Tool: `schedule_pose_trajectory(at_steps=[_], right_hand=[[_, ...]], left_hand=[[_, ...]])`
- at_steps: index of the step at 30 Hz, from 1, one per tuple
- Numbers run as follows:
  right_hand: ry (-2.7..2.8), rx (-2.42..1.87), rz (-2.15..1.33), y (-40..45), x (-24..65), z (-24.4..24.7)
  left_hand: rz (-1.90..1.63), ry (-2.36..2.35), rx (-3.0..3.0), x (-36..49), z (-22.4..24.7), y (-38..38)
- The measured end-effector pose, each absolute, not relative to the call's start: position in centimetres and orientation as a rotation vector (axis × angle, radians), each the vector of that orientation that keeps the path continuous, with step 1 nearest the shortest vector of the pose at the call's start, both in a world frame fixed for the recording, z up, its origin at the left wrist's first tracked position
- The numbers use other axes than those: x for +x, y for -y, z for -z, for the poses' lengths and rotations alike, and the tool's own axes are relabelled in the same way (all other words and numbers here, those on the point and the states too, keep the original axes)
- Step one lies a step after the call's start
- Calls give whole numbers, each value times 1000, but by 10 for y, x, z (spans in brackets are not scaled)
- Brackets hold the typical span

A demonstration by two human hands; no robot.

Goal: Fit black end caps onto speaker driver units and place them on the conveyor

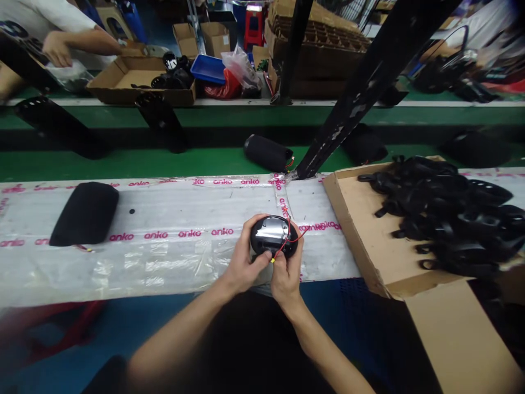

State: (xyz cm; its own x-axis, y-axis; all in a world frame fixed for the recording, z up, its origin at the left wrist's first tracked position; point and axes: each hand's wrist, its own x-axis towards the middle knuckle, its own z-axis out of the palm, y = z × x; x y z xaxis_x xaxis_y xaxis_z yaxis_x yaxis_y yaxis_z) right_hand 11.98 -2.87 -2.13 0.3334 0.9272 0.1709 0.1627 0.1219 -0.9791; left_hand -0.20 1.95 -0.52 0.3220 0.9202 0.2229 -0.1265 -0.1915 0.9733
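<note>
A glossy black oval part (268,229) with red wires and a small yellow connector is held up over the front edge of the table. My left hand (245,261) is wrapped round its left side, thumb on the lower edge. On the right side, my right hand (287,272) grips the same part, its fingers near the wires and connector. Further left on the table lies a black fabric-covered body (87,213) with a short wire end. Another black cylinder (267,152) with wires lies on the green surface behind.
An open cardboard box (355,235) full of black parts stands at the right. A dark slanted post (348,104) rises behind the table. Across the green belt (205,158) are a shallow carton (118,82), a blue tray (208,68) and a person's hand (57,49).
</note>
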Motion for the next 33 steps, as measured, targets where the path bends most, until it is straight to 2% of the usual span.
schedule_pose_trajectory(at_steps=[3,7,12,14,21,24,27,30,33], right_hand=[[1152,-1325,-807,29,122,19],[1191,-1281,-915,32,135,11],[1045,-1035,-1172,19,187,-5],[964,-1103,-1180,3,207,-17],[1493,-1368,-1420,-57,222,-73],[1751,-1444,-1356,-68,220,-94],[2143,-1579,-1106,-78,217,-114],[2492,-1645,-856,-88,208,-131],[2651,-1670,-798,-95,198,-141]], left_hand=[[-793,-656,1456,-23,-27,-47],[-597,-829,1627,-22,-59,-73],[-637,-815,1618,-7,-65,-70],[-646,-843,1563,-5,-64,-67],[-650,-848,1506,-4,-59,-68],[-659,-867,1533,-2,-57,-66],[-647,-932,1649,-3,-61,-65],[-527,-923,1785,-13,-71,-73],[-357,-820,1956,-28,-84,-94]])
